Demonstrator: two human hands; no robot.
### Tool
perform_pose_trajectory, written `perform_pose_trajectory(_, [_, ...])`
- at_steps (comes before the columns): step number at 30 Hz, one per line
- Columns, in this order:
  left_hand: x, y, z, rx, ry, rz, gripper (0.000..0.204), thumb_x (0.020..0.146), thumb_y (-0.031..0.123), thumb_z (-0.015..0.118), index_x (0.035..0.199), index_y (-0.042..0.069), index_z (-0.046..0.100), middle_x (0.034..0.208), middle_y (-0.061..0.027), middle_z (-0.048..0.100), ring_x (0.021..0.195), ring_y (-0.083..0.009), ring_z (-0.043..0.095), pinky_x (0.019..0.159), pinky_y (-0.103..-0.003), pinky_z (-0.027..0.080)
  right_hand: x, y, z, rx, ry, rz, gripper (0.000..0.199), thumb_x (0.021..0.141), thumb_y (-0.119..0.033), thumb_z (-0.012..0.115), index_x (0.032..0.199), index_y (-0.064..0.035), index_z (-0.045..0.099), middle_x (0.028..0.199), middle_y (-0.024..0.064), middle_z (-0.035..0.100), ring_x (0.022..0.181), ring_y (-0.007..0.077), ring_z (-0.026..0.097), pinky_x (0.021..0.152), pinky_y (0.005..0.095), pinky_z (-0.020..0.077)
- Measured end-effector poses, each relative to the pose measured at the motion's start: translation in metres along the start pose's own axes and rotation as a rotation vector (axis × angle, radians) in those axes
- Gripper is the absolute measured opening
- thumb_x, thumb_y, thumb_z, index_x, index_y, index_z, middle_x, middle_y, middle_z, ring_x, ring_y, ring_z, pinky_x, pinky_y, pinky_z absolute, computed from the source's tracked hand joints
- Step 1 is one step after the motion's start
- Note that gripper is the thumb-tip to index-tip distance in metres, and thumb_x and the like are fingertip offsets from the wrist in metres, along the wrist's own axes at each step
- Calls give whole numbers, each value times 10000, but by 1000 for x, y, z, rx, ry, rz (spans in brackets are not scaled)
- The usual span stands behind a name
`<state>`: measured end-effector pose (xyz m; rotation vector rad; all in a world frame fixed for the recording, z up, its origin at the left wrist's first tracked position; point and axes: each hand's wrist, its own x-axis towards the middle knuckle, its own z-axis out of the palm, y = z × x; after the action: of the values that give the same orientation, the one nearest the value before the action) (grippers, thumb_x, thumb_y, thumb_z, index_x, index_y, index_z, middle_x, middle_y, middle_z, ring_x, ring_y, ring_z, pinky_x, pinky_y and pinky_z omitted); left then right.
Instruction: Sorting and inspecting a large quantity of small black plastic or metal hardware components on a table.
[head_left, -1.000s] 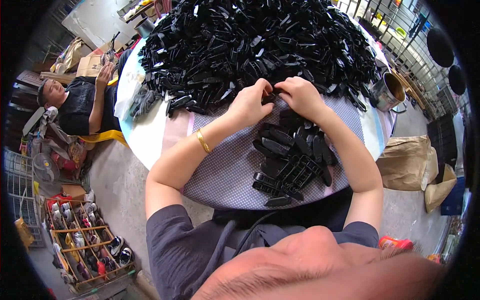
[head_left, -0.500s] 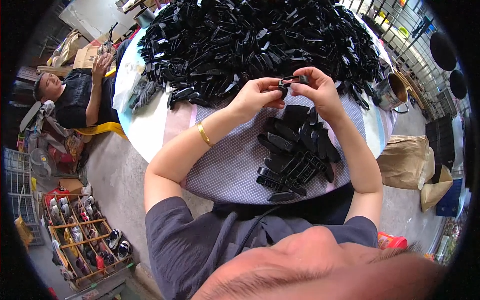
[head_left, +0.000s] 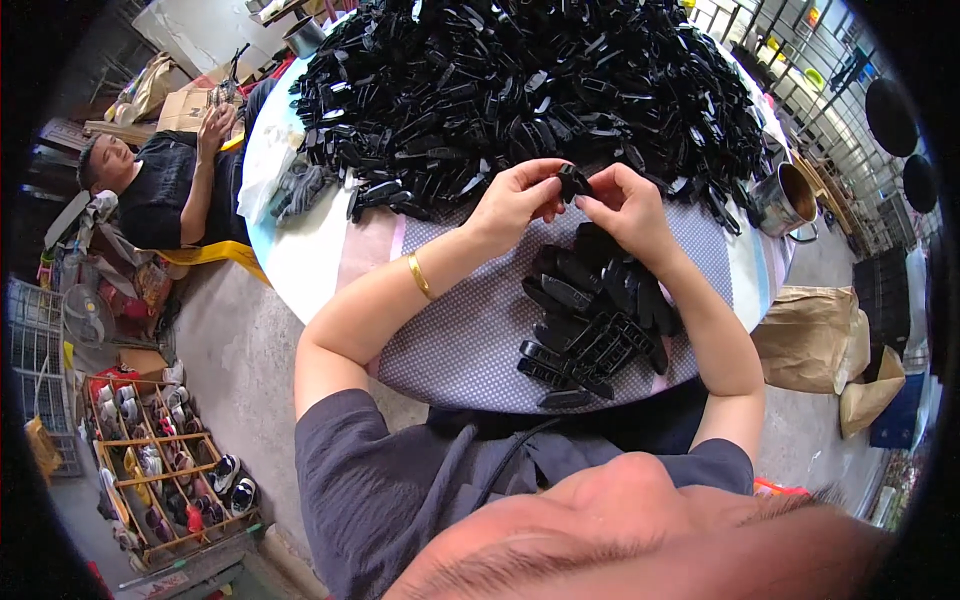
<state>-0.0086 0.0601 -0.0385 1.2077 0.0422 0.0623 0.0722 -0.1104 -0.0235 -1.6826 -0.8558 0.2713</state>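
Observation:
My left hand point(head_left: 512, 205) and my right hand point(head_left: 632, 212) meet over the table, both closed at the fingertips on a small glossy black plastic piece point(head_left: 573, 182). Fingers cover much of it, so its exact kind does not show. Beyond my hands rises a large heap of similar black plastic pieces point(head_left: 450, 90). Nearer to me, below my hands, lies a smaller group of black pieces point(head_left: 600, 340), some side by side with open frames showing. They rest on a round table point(head_left: 450, 330) with a dotted grey cover.
A metal mug point(head_left: 785, 195) stands at the table's right edge. Grey cloth point(head_left: 300, 190) lies at its left. Beyond that, a person point(head_left: 165, 190) sits on a yellow chair. A shoe rack point(head_left: 170, 470) is on the floor at lower left, a brown paper bag point(head_left: 810, 340) at right.
My fingertips have come closer together. The thin black piece that stretched out between them now appears as a compact dark shape, turned or joined. The view has shifted slightly.

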Motion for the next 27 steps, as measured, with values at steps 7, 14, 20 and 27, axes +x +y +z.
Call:
perform_pose_trajectory(7, [-3, 1, 13, 109, 29, 179, 282, 861, 68, 553, 1138, 11, 569, 993, -54, 618, 845, -93, 564, 756, -219, 458, 0, -4, 7, -186, 70, -205, 235, 707, -110, 709, 845, 12, 563, 863, 103, 604, 714, 169, 610, 625, 259, 502])
perform_pose_trajectory(14, [-3, 14, 12, 143, -58, 189, 226, 848, 52, 563, 1062, -3, 614, 992, -67, 623, 894, -114, 569, 823, -235, 447, 0, -11, -1, -204, -111, -136, 255, 726, -179, 696, 885, 3, 613, 765, 131, 606, 679, 211, 600, 596, 309, 467])
perform_pose_trajectory(20, [-3, 17, 11, 287, -76, 312, 210, 825, 30, 585, 1028, 1, 630, 939, -56, 614, 882, -105, 555, 770, -231, 456, -5, -10, 0, -364, -29, -357, 265, 724, -199, 699, 891, -6, 627, 737, 117, 602, 651, 232, 573, 591, 312, 458])
perform_pose_trajectory(27, [-17, 30, 31, 1076, -221, 626, 434, 653, 105, 740, 1070, 81, 624, 835, -33, 650, 761, -186, 559, 693, -290, 478, 16, 2, -59, -269, 28, -153, 272, 740, -248, 684, 905, -34, 650, 838, 122, 635, 701, 260, 617, 666, 333, 492])
